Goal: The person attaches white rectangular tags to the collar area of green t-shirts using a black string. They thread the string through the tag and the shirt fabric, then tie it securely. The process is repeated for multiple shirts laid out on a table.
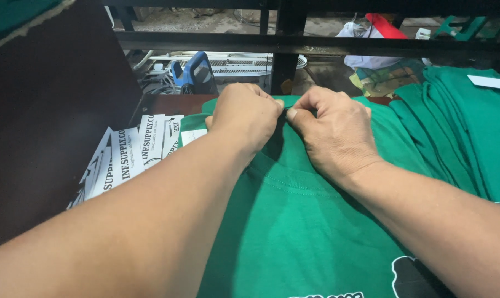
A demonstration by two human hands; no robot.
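**Both hands pinched at the collar of a green shirt**

Nearest the camera, the green t-shirt (pixel 294 232) lies flat across the table, with part of a black-and-white print showing at the near edge. Its long axis runs from the near edge toward the far edge, with the collar end pointing away from the person. A curved seam of the neckline (pixel 288 185) shows just below the wrists.

Further up, the left hand (pixel 244 116) and the right hand (pixel 335 132) meet at the far end of the shirt, knuckles almost touching. Both are closed, thumb against fingers, pinching the fabric at the neck between them. Judging by this, the shirt is already spread out and the work at the collar is under way, not finished; what exactly sits between the fingertips is hidden.

To the left, near the left edge, a fan of white printed labels (pixel 128 154) lies on the dark table (pixel 167 104). To the right, a stack of more green shirts (pixel 465 127) is piled. Beyond the far edge stands a black metal frame (pixel 283 44), with a blue tool (pixel 197 72) behind it.
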